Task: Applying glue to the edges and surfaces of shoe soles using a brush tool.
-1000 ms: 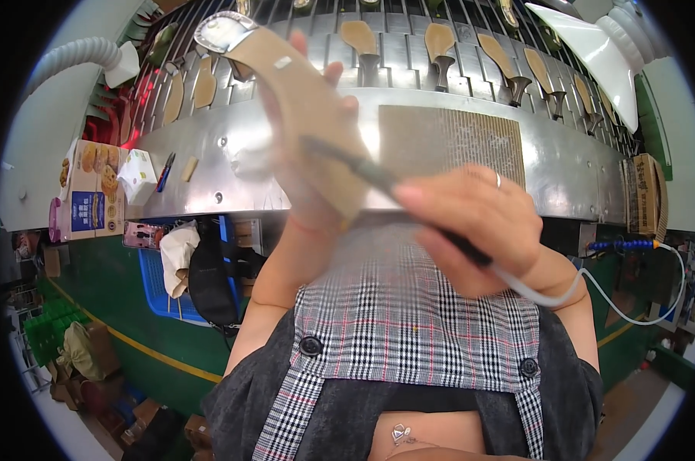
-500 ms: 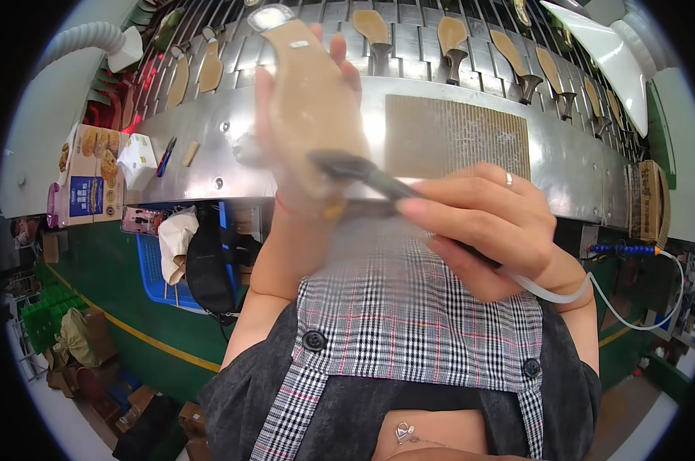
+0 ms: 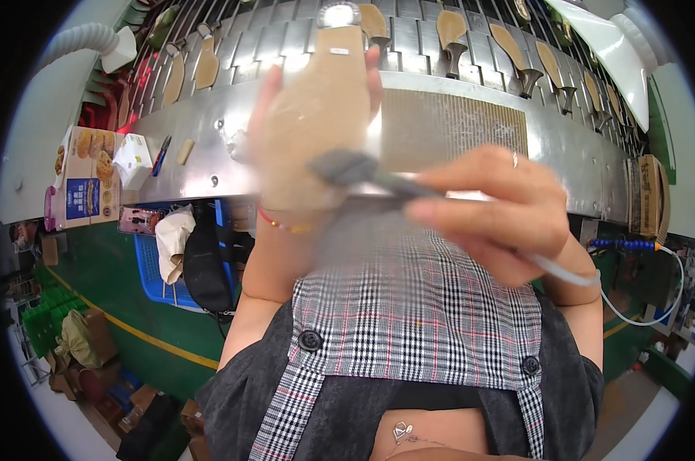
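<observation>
My left hand (image 3: 266, 96) is wrapped from beneath round a tan shoe sole (image 3: 317, 115), its thumb and fingertips showing at both edges. The sole is held up over the bench edge, its narrow end pointing away, where a round silvery piece and a small white label show. In my right hand (image 3: 501, 207) is a dark-handled brush (image 3: 405, 186), fed by a clear hose running back past the wrist. Its grey bristle head is over the sole's wide near end; blur hides whether it touches. A grey smear of motion lies below the brush.
A steel bench (image 3: 186, 180) carries a ribbed mat (image 3: 455, 123), a pen (image 3: 161, 156) and a tissue pack (image 3: 134, 161). Beyond it, a slatted conveyor (image 3: 417, 54) bears several tan soles with dark heels. A blue basket (image 3: 157, 269) stands below left. White hoods hang at both sides.
The sole in my left hand has swung to the right at its far end and now points nearly straight away. My right hand has shifted slightly right; the brush head remains over the wide end.
</observation>
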A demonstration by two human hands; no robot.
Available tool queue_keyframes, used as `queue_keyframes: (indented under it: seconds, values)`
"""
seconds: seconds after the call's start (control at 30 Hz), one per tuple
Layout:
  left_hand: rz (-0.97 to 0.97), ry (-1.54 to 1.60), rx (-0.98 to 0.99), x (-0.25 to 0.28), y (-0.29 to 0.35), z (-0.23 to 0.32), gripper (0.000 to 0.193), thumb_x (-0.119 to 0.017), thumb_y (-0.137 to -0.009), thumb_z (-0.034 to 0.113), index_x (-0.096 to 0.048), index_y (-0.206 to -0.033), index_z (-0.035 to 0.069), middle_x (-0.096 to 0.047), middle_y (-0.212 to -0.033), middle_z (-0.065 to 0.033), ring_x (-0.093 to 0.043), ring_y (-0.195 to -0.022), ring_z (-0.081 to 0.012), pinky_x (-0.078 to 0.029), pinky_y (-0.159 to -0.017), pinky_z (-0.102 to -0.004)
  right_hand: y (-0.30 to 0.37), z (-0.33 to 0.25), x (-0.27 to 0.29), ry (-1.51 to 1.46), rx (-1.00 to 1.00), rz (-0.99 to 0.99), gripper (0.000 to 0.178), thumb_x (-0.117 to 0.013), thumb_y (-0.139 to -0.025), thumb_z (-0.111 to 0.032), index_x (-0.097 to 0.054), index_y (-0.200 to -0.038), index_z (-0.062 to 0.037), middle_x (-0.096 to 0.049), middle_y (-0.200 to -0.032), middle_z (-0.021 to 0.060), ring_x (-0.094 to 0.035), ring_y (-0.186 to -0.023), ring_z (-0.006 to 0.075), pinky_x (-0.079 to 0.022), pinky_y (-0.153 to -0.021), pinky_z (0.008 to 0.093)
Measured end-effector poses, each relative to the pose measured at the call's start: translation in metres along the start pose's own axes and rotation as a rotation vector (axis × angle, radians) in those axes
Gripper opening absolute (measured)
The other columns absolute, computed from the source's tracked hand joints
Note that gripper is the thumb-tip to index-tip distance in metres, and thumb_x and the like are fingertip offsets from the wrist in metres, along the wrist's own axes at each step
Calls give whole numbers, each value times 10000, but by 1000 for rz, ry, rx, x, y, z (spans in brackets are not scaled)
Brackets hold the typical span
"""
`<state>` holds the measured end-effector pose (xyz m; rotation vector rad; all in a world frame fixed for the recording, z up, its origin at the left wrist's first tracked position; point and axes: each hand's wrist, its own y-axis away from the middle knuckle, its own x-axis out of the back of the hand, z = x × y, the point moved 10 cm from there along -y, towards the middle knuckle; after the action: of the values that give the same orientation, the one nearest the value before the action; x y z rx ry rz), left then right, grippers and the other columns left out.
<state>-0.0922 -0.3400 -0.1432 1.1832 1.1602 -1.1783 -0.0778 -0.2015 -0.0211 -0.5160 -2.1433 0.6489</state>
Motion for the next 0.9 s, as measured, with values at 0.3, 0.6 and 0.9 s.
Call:
queue_keyframes:
  seconds: [0.3, 0.6, 0.9]
  values:
    - [149, -73, 102, 9, 10, -7, 790, -362, -992, 565, -318, -1457, -72, -426, -1444, -240, -516, -1236, -334, -441, -1022, -421, 3, -4, 10, -81, -10, -114, 153, -665, -800, -88, -752, -919, -126, -718, -950, 154, -676, -723, 238, -524, -593, 329]
    - [173, 16, 219, 11, 25, -9, 845, -401, -958, 615, -218, -1517, 8, -263, -1516, -242, -310, -1399, -365, -418, -1001, -610, 7, -3, 25, -192, 78, -70, 133, -663, -838, -226, -758, -872, -140, -719, -898, 137, -677, -667, 204, -543, -599, 314]
    - [7, 160, 255, -23, 36, -20, 809, -349, -976, 614, -249, -1519, 22, -286, -1508, -295, -326, -1382, -431, -348, -1056, -639, -13, 6, 49, 55, -51, -63, 148, -645, -842, -219, -759, -806, -131, -715, -868, 137, -674, -672, 218, -519, -580, 315]
